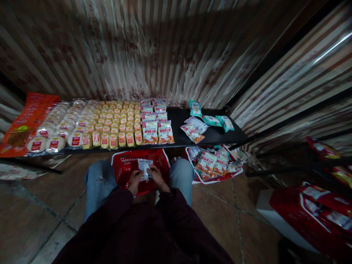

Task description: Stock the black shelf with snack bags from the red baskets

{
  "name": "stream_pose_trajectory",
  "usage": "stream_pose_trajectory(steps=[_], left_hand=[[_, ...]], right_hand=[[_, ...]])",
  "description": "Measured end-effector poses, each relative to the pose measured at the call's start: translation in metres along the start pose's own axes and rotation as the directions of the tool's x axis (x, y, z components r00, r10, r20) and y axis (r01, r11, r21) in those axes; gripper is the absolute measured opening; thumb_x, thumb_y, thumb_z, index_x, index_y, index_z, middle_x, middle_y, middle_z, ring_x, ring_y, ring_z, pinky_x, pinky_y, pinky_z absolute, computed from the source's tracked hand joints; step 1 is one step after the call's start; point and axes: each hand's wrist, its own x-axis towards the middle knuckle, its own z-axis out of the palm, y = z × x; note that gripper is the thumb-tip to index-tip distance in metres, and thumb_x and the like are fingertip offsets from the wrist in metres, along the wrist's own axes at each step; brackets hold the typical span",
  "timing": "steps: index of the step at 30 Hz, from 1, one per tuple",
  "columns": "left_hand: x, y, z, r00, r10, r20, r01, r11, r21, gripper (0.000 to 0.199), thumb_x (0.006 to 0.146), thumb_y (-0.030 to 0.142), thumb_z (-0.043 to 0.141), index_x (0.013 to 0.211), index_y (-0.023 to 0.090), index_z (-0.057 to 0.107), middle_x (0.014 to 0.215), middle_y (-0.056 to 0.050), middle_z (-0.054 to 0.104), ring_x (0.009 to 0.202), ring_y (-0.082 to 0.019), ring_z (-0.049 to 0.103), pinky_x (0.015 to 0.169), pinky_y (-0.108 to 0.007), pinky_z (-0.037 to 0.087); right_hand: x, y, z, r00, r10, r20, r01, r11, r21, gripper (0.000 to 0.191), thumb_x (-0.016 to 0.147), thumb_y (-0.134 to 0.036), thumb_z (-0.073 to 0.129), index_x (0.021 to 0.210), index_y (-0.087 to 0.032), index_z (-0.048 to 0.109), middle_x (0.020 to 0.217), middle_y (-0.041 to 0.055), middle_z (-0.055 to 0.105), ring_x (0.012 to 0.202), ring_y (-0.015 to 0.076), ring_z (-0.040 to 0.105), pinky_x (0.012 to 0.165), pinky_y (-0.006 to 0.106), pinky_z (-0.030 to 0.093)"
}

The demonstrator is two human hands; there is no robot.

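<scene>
- Packet [143, 165] is being held over basket [123, 163], between its side edges.
- Left hand [134, 180], right hand [156, 175]: fingers are pinching its sides, presumably steadying it.
- Yellow packs [113, 140] are lining shelf's [177, 126] front edge, presumably for display.

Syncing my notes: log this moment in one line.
left hand: holds pale packet | right hand: holds same packet | beneath: red basket | ahead: black shelf, packaged snacks in rows
</scene>
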Motion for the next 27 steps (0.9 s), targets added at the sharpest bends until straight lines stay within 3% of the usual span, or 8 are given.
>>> stream_pose_trajectory(steps=[7,10,14,21,23,27], left_hand=[[-0.012,0.011,-0.003,0.999,-0.041,0.028,0.044,0.992,-0.122,0.068,0.063,0.033,0.082,0.122,0.018,0.05,0.093,-0.006,0.07,0.08,-0.018,0.067,0.078,-0.032,0.051],[-0.014,0.018,-0.005,0.996,-0.018,0.092,0.032,0.988,-0.153,0.067,0.062,0.031,0.083,0.12,0.016,0.052,0.091,-0.007,0.071,0.078,-0.018,0.068,0.078,-0.032,0.052],[-0.017,0.024,-0.006,0.983,0.028,0.181,0.002,0.987,-0.163,0.067,0.056,0.034,0.085,0.113,0.015,0.057,0.093,-0.007,0.071,0.078,-0.02,0.068,0.078,-0.035,0.053],[-0.024,0.028,-0.011,0.975,0.058,0.213,-0.051,0.998,-0.038,0.066,0.053,0.033,0.085,0.112,0.016,0.06,0.106,-0.011,0.068,0.092,-0.024,0.066,0.084,-0.036,0.051],[-0.023,0.026,-0.013,0.976,0.046,0.212,-0.045,0.999,-0.01,0.069,0.052,0.032,0.086,0.114,0.016,0.059,0.104,-0.011,0.068,0.092,-0.024,0.066,0.084,-0.036,0.05],[-0.019,0.023,-0.018,0.974,0.034,0.223,-0.036,0.999,0.009,0.073,0.048,0.032,0.087,0.114,0.015,0.059,0.103,-0.011,0.068,0.092,-0.023,0.065,0.084,-0.036,0.05]], right_hand=[[-0.008,-0.011,0.003,0.999,-0.052,-0.015,0.053,0.996,0.069,0.032,0.057,-0.036,0.072,0.083,-0.02,0.062,0.078,-0.0023,0.065,0.07,0.0135,0.059,0.066,0.025,0.047],[-0.011,-0.017,0.005,0.999,-0.041,-0.009,0.042,0.99,0.134,0.041,0.055,-0.036,0.075,0.091,-0.022,0.061,0.085,-0.0019,0.067,0.075,0.0155,0.062,0.068,0.026,0.049],[-0.021,-0.036,0.005,0.995,0.09,0.032,-0.094,0.981,0.171,0.055,0.063,-0.046,0.073,0.11,-0.023,0.056,0.089,0.0016,0.069,0.074,0.0192,0.066,0.068,0.031,0.052],[-0.03,-0.054,0.006,0.971,0.134,0.2,-0.153,0.985,0.083,0.056,0.069,-0.056,0.069,0.11,-0.02,0.059,0.091,0.0048,0.071,0.076,0.0222,0.069,0.07,0.034,0.054],[-0.027,-0.049,0.008,0.971,0.146,0.188,-0.169,0.979,0.114,0.059,0.066,-0.057,0.071,0.109,-0.018,0.06,0.089,0.0058,0.072,0.071,0.0219,0.069,0.068,0.034,0.054],[-0.019,-0.037,0.009,0.99,0.13,0.055,-0.136,0.979,0.149,0.062,0.058,-0.055,0.077,0.104,-0.016,0.061,0.082,0.0058,0.072,0.069,0.0228,0.068,0.064,0.034,0.054]])
